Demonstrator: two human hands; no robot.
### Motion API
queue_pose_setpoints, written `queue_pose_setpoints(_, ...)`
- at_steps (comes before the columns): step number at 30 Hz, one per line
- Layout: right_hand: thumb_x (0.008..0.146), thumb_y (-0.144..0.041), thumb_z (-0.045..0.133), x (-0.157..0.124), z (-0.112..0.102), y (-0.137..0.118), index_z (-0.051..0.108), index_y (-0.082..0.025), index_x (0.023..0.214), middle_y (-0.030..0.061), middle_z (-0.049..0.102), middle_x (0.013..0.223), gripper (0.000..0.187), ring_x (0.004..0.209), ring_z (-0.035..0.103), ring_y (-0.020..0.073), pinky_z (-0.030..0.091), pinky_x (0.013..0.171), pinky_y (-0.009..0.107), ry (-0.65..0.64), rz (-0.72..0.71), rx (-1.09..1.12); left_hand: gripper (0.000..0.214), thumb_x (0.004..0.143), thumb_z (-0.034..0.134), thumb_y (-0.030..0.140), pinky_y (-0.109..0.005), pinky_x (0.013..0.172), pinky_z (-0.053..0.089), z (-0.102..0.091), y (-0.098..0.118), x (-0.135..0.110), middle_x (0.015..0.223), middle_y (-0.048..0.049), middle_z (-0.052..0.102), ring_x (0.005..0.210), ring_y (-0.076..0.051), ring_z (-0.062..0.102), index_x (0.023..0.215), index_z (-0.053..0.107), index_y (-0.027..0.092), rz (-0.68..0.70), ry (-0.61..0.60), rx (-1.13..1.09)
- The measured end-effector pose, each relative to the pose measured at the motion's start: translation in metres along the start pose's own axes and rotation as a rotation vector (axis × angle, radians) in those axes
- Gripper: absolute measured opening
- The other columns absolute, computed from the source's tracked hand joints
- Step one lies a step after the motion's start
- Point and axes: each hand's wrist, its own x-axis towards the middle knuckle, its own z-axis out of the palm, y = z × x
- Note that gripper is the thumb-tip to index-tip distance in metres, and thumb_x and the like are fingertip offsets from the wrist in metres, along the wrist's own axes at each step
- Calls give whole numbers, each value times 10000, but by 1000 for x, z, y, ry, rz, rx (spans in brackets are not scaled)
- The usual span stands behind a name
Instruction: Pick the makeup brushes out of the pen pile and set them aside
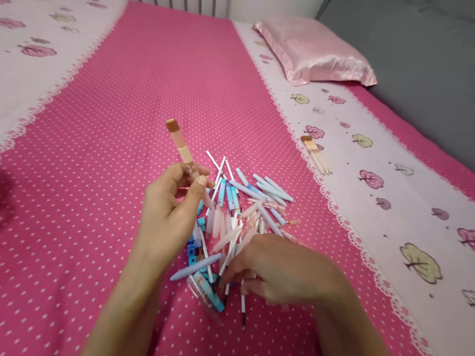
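Note:
My left hand (pixel 169 215) is closed around a pen barrel (pixel 182 145) with a brown end, a cream band and a clear section, tilted up and to the left. Below and right of it lies a loose pile of pen parts: white refills (pixel 230 249) with dark tips, pale blue barrels (pixel 195 267), pink translucent pieces (pixel 225 237) and small blue caps (pixel 192 250). My right hand (pixel 277 269) reaches into the near right side of this pile, fingers bent down and close together. Its fingertips are partly hidden, and what they grip cannot be made out.
Several cream pens with brown ends (pixel 315 153) lie side by side at the right. The pink dotted bedsheet (pixel 154 78) has white printed strips on both sides. A pink pillow (pixel 312 50) rests at the back, beside a grey padded panel (pixel 428 81).

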Motion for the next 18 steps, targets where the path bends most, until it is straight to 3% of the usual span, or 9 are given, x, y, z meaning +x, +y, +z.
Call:
queue_pose_setpoints(2,737,2,546,2,3,2,736,-295,961,-30,733,871,418,811,646,156,452,728,236,15,45,2,138,806,607,285,-302,728,493,1,1,0,831,-20,632,807,-179,623,901,619,186,-3,1,-11)
queue_pose_setpoints(8,789,-7,478,0,-8,23,682,-263,1081,1,712,1027,439,934,637,182,451,823,287,262,110,-50,147,819,598,299,-291,710,487,2,5,-2,818,-25,646,782,-167,615,905,621,182,-21,11,26)
queue_pose_setpoints(12,845,-64,488,3,-14,25,668,-246,1096,14,694,1097,358,1014,623,194,441,869,306,346,169,-56,139,822,594,285,-279,694,479,2,5,-1,813,-22,653,750,-154,606,909,627,181,-13,19,38)
queue_pose_setpoints(14,866,-113,517,8,-11,19,682,-231,1042,16,708,1044,270,963,636,184,446,850,300,389,144,-29,132,825,593,279,-272,685,479,2,5,-1,810,-20,654,747,-151,607,908,626,181,-5,16,37)
queue_pose_setpoints(18,876,-107,522,26,11,1,688,-201,960,21,707,983,208,932,628,146,434,847,261,381,-48,16,116,823,596,266,-265,675,485,2,2,-1,808,-14,648,763,-152,615,893,621,177,13,15,17)
